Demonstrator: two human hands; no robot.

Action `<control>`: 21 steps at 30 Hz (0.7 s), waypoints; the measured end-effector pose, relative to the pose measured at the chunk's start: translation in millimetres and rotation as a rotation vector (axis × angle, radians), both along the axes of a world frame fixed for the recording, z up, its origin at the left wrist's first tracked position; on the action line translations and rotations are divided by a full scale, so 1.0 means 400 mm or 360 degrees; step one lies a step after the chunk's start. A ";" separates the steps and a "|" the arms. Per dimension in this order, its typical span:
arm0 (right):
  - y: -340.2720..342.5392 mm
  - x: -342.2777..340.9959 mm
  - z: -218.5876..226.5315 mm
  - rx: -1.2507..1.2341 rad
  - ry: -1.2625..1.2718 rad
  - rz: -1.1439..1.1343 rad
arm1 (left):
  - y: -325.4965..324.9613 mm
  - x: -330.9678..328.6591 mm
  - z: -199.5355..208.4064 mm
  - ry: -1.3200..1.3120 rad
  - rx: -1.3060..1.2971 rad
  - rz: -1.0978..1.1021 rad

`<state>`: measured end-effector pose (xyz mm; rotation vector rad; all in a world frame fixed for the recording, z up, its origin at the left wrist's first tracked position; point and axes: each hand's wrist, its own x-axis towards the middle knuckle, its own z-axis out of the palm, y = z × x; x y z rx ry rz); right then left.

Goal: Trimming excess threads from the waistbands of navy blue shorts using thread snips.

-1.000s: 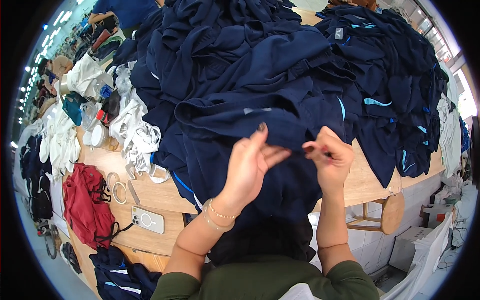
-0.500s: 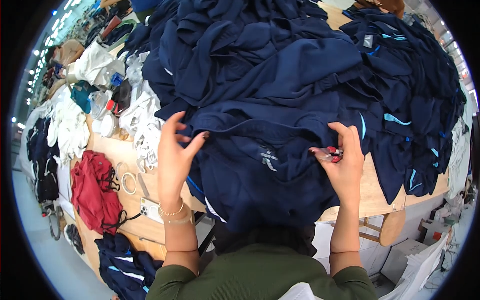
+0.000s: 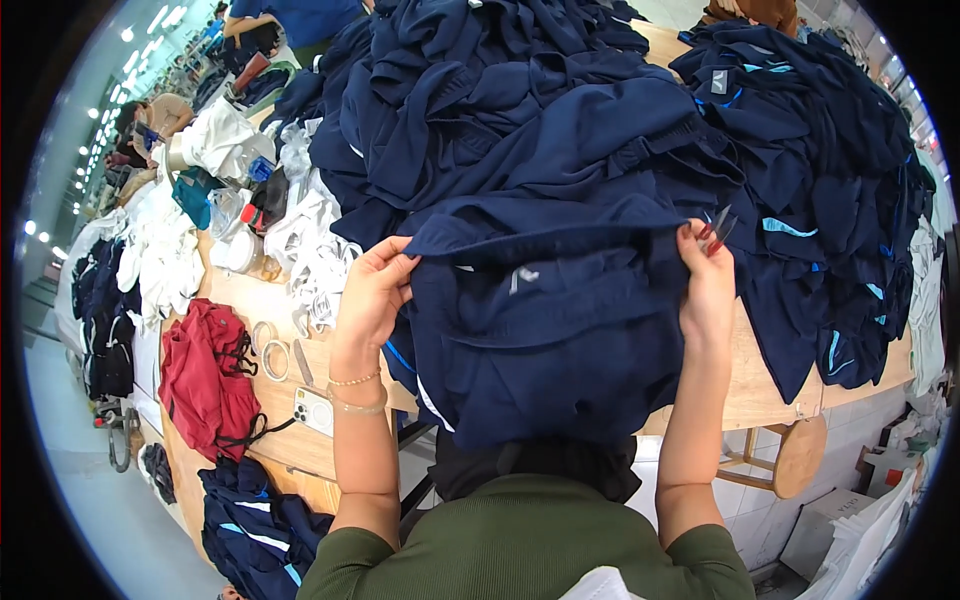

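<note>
Garment (image 3: 545,330) now higher, between fingers (image 3: 385,262).

Navy garment heap (image 3: 560,130) blocks far side; bare tabletop (image 3: 300,370) by tape rolls (image 3: 272,350) passable.

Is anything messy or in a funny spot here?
Yes. The phone lies right at the wooden table's near edge, and a red garment stands out among heaps of navy clothes. The left hand and right hand hold a navy garment neatly.
</note>
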<state>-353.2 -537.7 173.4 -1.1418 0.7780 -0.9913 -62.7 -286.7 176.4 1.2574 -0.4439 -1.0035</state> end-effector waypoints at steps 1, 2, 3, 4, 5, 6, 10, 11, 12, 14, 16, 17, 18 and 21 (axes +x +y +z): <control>-0.014 -0.011 0.011 0.0321 -0.0282 0.0061 | 0.007 0.004 -0.014 -0.0004 -0.0009 -0.0001; -0.048 -0.036 0.011 0.0510 -0.0439 0.0270 | -0.002 -0.016 0.008 0.0178 -0.0215 -0.0031; -0.041 -0.044 0.049 0.0636 -0.0612 0.0427 | -0.003 -0.026 0.025 0.0352 -0.0417 -0.0052; -0.049 -0.058 0.049 0.0705 -0.0709 0.0452 | 0.016 -0.004 0.015 0.0503 -0.0576 -0.0121; -0.064 -0.079 0.055 0.0763 -0.0804 0.0470 | 0.023 0.004 0.036 0.0620 -0.0511 -0.0036; -0.070 -0.091 0.054 0.0887 -0.0890 0.0273 | 0.023 0.026 0.033 0.0760 -0.0595 -0.0087; -0.041 -0.130 0.106 0.0742 -0.0889 0.0567 | 0.027 0.042 0.052 0.0695 -0.0674 0.0122; -0.022 -0.138 0.123 0.0675 -0.0960 0.0658 | 0.033 0.035 0.066 0.0573 -0.0680 0.0245; -0.030 -0.135 0.109 0.0687 -0.0939 0.0518 | 0.026 0.027 0.084 0.0489 -0.0621 0.0188; -0.106 -0.108 -0.015 0.0473 -0.0702 0.0362 | -0.020 0.100 -0.031 0.0443 -0.0481 0.0211; -0.095 -0.014 -0.085 0.0318 -0.0097 -0.0065 | -0.089 0.063 -0.093 0.0221 -0.0118 0.0321; -0.085 0.009 -0.097 0.0397 0.0065 -0.0255 | -0.117 0.018 -0.086 0.0289 0.0135 0.0452; -0.101 0.001 -0.113 0.0400 0.0070 -0.0264 | -0.121 0.029 -0.119 0.0342 -0.0033 0.0301; -0.117 -0.034 -0.128 0.0268 -0.0253 0.0126 | -0.131 0.065 -0.152 0.0507 -0.0275 0.0172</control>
